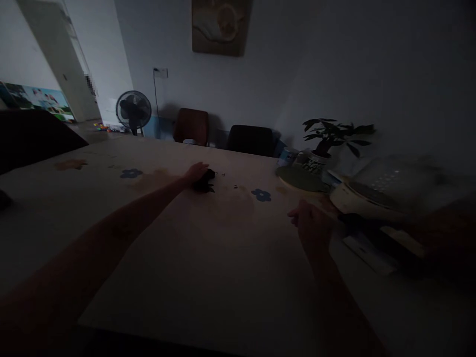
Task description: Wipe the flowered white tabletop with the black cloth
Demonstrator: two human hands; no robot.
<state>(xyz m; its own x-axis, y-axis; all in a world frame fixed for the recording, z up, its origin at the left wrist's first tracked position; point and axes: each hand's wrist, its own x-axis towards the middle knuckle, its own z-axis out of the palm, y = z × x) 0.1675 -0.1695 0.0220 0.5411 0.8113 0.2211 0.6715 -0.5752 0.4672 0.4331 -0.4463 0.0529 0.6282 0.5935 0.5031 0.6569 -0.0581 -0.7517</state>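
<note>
I have my left hand [196,172] stretched far across the worktop [208,258], fingers closed over a dark clump [207,181], so I judge I'm gathering it; next needs a firm lift, my right hand [310,223] loosely curled, empty.

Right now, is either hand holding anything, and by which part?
The left hand rests on a small dark thing on the table, covering its near end; too dim to tell a grip. The right hand holds nothing, beside a dark flat thing.
</note>
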